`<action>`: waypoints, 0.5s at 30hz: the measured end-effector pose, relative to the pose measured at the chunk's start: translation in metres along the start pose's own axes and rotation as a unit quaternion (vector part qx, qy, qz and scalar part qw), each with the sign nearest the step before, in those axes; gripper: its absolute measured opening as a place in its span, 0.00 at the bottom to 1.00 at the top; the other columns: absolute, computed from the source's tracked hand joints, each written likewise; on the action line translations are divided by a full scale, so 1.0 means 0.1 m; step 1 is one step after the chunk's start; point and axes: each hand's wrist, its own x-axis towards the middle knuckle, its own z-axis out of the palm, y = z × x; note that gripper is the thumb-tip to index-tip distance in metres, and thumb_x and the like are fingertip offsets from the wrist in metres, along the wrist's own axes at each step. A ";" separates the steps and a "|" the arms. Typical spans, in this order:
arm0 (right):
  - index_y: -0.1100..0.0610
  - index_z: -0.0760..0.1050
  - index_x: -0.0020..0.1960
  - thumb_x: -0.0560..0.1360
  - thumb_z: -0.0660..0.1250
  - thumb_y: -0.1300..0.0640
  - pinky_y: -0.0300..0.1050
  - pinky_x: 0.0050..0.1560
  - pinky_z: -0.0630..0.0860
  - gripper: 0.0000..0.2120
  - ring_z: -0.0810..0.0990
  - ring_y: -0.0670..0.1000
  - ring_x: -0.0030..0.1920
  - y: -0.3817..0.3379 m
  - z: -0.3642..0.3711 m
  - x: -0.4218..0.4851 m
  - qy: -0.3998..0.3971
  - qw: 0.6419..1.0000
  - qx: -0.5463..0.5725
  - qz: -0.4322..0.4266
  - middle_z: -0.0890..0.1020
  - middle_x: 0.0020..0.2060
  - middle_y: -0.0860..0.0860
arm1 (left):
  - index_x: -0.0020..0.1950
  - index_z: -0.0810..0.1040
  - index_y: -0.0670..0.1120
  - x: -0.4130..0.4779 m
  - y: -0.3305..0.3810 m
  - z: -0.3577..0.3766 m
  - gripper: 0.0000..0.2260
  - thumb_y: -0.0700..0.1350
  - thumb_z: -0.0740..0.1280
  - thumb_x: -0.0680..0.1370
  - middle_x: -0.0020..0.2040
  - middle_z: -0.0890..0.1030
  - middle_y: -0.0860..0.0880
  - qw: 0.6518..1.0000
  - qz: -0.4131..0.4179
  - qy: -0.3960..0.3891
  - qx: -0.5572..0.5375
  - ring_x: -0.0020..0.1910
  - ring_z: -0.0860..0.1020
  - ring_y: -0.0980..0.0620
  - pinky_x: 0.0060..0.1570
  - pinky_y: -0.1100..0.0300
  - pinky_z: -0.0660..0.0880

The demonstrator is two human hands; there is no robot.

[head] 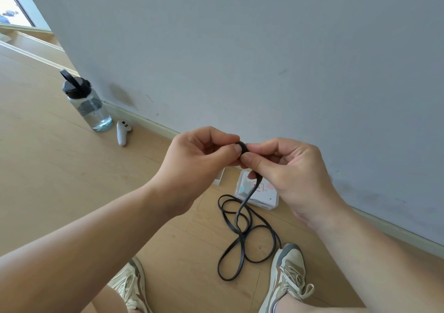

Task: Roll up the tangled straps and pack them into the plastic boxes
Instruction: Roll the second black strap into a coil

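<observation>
As only a few turns are wound, most of the strap (242, 240) is left loose on the floor, lower centre | wound end is pinched at centre by left hand (204, 158) and right hand (288, 168) | box (269, 199) below hands, packing judged undone.

The strap (241, 232) is seen as a flat, smooth black band with a faint sheen. The plastic box (270, 198) and water bottle (90, 105) are formed of clear, glossy plastic. The floor (60, 168) is laid in light, satin wood. The wall (264, 48) is painted matt and scuffed. The sneakers (287, 276) are made of cloth mesh.
</observation>
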 end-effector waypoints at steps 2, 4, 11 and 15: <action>0.58 0.86 0.48 0.72 0.78 0.66 0.41 0.45 0.83 0.06 0.88 0.48 0.39 0.00 0.00 0.01 0.018 1.000 0.008 -0.017 0.89 0.39 0.51 | 0.52 0.82 0.36 0.00 -0.01 0.01 0.04 0.33 0.72 0.78 0.49 0.88 0.40 0.999 -0.008 -0.006 -0.034 0.50 0.87 0.42 0.60 0.48 0.82; 0.56 0.86 0.46 0.73 0.77 0.65 0.39 0.43 0.82 0.06 0.87 0.47 0.38 0.00 -0.02 0.01 0.038 0.998 -0.011 -0.051 0.88 0.38 0.50 | 0.55 0.83 0.35 0.01 0.00 0.02 0.06 0.33 0.71 0.79 0.51 0.88 0.40 0.999 -0.006 -0.032 -0.034 0.52 0.87 0.43 0.60 0.51 0.82; 0.52 0.86 0.46 0.76 0.74 0.65 0.41 0.42 0.81 0.09 0.85 0.46 0.35 0.01 -0.11 0.05 0.034 0.995 -0.068 -0.058 0.87 0.36 0.49 | 0.53 0.85 0.42 0.04 0.03 -0.01 0.06 0.34 0.72 0.79 0.50 0.89 0.48 0.985 0.057 -0.093 0.134 0.51 0.87 0.50 0.57 0.56 0.83; 0.53 0.85 0.46 0.75 0.75 0.66 0.42 0.42 0.82 0.08 0.85 0.48 0.35 0.00 -0.11 0.06 0.028 0.998 -0.046 -0.040 0.88 0.37 0.52 | 0.49 0.87 0.47 0.06 0.03 -0.02 0.06 0.37 0.76 0.76 0.48 0.88 0.57 0.958 0.131 -0.068 0.245 0.48 0.85 0.60 0.54 0.62 0.82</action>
